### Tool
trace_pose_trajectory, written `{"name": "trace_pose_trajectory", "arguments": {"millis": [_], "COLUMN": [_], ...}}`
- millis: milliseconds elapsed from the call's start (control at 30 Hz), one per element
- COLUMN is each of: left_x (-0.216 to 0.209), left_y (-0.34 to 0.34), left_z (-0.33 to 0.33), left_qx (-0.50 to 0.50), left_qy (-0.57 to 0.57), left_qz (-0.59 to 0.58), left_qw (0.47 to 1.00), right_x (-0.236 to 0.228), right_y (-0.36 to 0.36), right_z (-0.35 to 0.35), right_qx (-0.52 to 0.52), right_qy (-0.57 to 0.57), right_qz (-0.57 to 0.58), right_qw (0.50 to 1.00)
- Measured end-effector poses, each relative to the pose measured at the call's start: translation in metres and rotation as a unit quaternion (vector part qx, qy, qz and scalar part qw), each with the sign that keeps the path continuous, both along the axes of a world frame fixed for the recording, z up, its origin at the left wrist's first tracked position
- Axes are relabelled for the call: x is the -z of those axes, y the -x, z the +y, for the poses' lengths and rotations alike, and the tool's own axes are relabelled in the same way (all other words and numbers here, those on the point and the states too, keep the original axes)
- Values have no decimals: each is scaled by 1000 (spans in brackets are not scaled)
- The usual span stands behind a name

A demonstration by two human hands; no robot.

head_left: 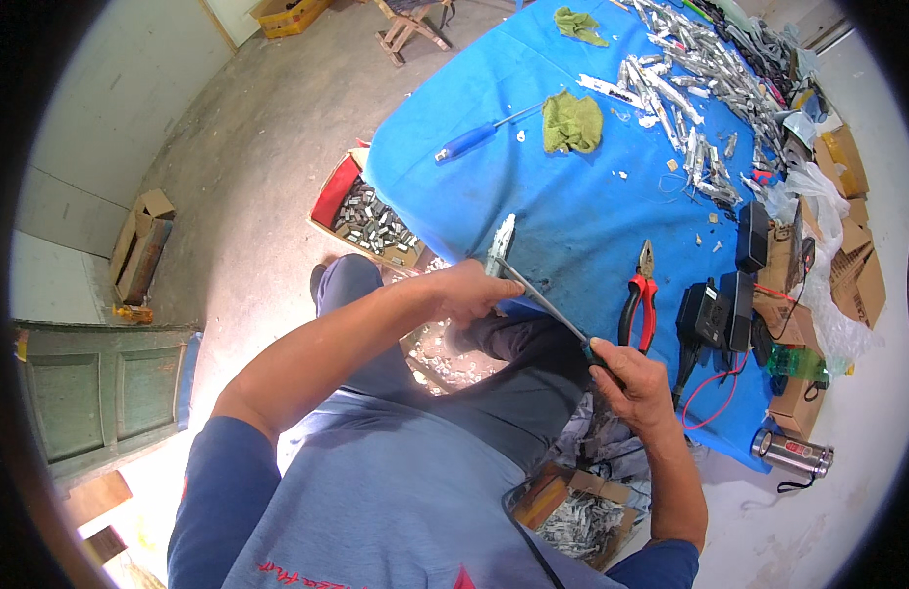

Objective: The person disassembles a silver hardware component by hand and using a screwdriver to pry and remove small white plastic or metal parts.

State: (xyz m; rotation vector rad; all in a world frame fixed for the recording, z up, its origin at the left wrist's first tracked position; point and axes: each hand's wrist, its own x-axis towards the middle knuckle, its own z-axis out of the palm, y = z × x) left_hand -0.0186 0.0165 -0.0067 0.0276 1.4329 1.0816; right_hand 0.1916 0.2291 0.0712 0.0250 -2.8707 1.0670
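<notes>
At the near edge of the blue-covered table, my left hand [464,293] is closed around a narrow white and grey part [502,240], whose upper end sticks out above the fingers. My right hand [631,383] grips the dark handle of a screwdriver [548,302]. Its metal shaft slants up and left to the part, close to my left thumb; the exact spot where the tip meets the part is too small to tell. Red and black pliers [640,294] lie to the right of the screwdriver. Farther off rests a blue-handled screwdriver [469,141], beside a green cloth [572,123].
Silvery-white strips [685,98] are heaped at the table's far right. Black adapters [705,312], a red cord [718,417] and a metal flask [793,454] line the right edge. A red-sided box [339,192] of small metal pieces stands left; another box [621,489] sits below.
</notes>
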Motion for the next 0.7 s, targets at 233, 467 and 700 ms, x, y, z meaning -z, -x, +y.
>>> {"name": "trace_pose_trajectory", "arguments": {"millis": [233,467,700], "left_x": [-5,-4,5], "left_y": [-8,-18,-11], "left_z": [1,-1,-1], "left_qx": [-56,-124,-78], "left_qy": [-50,-42,-36], "left_qz": [17,34,12], "left_qw": [997,991,996], "right_x": [5,-4,-15], "right_y": [-4,-2,11], "right_z": [-7,-7,9], "right_qx": [32,54,129], "right_qy": [37,94,304], "right_qz": [3,-74,-249], "right_qw": [999,991,911]}}
